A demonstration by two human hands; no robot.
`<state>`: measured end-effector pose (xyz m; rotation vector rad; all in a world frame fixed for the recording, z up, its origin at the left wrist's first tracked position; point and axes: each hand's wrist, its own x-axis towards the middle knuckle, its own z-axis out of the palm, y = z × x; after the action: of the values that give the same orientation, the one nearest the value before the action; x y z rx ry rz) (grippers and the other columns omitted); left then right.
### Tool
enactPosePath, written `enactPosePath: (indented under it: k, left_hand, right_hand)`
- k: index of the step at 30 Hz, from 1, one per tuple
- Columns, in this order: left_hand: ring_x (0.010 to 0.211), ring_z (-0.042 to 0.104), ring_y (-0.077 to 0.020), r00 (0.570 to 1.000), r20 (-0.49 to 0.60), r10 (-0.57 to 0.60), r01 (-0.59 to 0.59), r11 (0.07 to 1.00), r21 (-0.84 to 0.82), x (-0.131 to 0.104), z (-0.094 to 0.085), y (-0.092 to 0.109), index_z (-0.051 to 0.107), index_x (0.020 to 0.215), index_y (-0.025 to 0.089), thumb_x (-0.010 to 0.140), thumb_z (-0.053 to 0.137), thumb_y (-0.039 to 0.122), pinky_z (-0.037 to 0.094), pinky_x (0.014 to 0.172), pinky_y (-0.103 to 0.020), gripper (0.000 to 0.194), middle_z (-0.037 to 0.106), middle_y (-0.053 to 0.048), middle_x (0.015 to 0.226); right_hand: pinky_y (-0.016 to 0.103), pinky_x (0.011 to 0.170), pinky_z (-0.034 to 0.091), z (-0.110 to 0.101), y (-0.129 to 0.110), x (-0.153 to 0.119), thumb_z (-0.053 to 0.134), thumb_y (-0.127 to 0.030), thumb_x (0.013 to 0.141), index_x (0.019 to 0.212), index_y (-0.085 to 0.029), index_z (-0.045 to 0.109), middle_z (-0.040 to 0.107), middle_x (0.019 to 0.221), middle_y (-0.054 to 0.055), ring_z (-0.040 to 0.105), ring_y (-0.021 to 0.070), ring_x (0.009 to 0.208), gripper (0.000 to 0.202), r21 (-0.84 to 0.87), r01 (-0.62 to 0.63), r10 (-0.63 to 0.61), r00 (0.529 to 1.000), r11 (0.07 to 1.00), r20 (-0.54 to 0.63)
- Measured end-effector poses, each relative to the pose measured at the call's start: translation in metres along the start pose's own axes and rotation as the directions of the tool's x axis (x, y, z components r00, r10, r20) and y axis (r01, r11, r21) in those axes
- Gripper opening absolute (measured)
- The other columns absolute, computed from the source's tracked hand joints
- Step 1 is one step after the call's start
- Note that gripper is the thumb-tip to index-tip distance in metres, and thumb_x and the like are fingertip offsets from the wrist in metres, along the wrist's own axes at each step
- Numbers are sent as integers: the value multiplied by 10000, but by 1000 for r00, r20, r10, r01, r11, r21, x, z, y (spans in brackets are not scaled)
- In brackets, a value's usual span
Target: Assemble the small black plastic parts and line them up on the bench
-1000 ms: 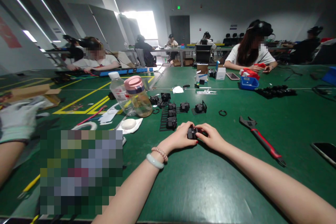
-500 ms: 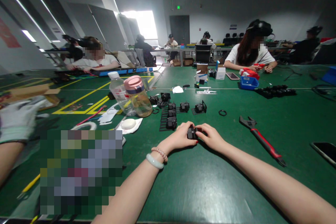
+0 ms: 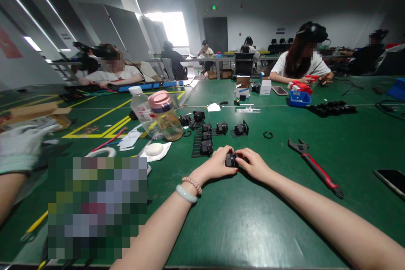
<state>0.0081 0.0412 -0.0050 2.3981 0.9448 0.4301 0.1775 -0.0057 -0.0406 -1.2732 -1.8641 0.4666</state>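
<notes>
My left hand [image 3: 217, 163] is closed around a small black plastic block-shaped part [image 3: 230, 160], held low over the green table. From the right, the fingertips of my right hand [image 3: 257, 166] pinch the same part at its edge. My fingers cover some of it, and its exact kind is unclear. Just beyond my hands, similar black parts [image 3: 206, 147] stand in a short column with slatted black pieces, and another black part [image 3: 241, 128] sits apart to the right. A black ring nut [image 3: 268, 135] lies farther right.
An adjustable wrench [image 3: 316, 168] with red-black handles lies right of my hands, a phone [image 3: 390, 182] beyond it. A plastic bottle [image 3: 142, 112] and pink-lidded cup [image 3: 167, 118] stand left. A co-worker's gloved hand [image 3: 20, 149] is at far left. People sit across the table.
The view has shifted very slightly. Both my hands stay on the black part, with no clear movement. The co-worker at the right has moved a hand a little.
</notes>
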Motion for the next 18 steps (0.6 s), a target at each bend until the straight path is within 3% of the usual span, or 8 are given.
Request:
enactPosePath:
  k: [18]
  left_hand:
    - [841, 458, -196, 1000, -8, 7, -7, 1000, 9, 1, -1, 1, 467, 976, 218, 561, 643, 318, 391, 747, -332, 461, 470, -20, 872]
  right_hand:
    - [297, 729, 415, 1, 0, 0, 461, -307, 804, 992, -198, 547, 569, 876, 46, 518, 149, 797, 234, -13, 0, 0, 1000, 1000, -10]
